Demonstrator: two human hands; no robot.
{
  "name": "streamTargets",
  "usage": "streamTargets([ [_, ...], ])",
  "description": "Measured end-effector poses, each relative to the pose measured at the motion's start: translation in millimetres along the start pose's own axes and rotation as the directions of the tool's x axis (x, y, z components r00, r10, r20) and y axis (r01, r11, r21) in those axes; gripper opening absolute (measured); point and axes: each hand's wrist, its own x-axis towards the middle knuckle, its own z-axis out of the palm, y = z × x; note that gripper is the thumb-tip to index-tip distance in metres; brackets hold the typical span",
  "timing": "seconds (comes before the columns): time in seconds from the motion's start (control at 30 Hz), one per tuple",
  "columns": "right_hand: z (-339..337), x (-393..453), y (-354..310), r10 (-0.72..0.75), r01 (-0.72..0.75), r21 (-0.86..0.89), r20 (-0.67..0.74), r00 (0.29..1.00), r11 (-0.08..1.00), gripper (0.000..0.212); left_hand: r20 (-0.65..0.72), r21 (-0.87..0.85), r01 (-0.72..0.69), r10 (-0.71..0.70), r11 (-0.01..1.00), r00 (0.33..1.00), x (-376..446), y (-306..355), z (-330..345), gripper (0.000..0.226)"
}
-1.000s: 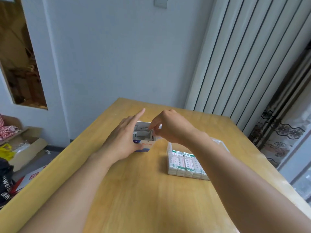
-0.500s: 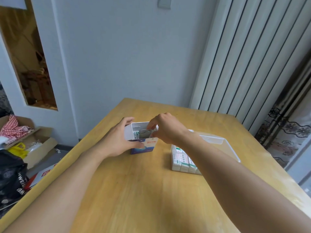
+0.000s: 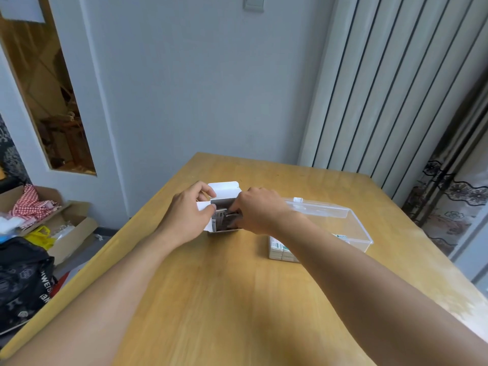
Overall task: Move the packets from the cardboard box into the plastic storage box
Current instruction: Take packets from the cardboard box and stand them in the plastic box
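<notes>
Two bare forearms and hands

Left hand and right hand wear no sleeves, gloves, rings or watch; nails are short.

white letters "weis", upside down, on the black bag

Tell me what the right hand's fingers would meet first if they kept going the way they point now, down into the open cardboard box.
Most likely the packets standing inside the cardboard box: the right hand has its fingertips dipped into the opening just above them. Whether they already touch is unclear; depth is hard to judge here.
</notes>
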Motion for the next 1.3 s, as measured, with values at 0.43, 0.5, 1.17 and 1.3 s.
streamTargets([
  [0.43, -4.7, 13.5, 0.0, -0.009, 0.007, -0.131, -0.017, 1.000, 0.991, 0.030, 0.123, 0.043, 0.065, -0.070, 0.997, 0.990, 22.4, 2.7, -8.2, 0.012],
  [0.5, -7.8, 18.9, 6.1, 0.005, -0.006, -0.075, -0.014, 1.000, 0.997, 0.031, 0.069, 0.292, -0.093, 0.076, 0.952, 0.995, 31.0, 6.3, -15.4, 0.011],
  [1.17, -26.9, 35.1, 28.3, 0.090, -0.103, 0.211, 0.074, 0.993, 0.972, 0.016, 0.417, 0.526, -0.194, -0.053, 0.828, 0.907, 80.7, 24.3, -7.4, 0.012],
  [1.3, -40.0, 39.4, 34.8, 0.120, -0.121, 0.288, 0.022, 0.993, 0.950, 0.015, 0.332, 0.388, -0.107, -0.031, 0.915, 0.943, 87.1, 27.1, -12.7, 0.018],
])
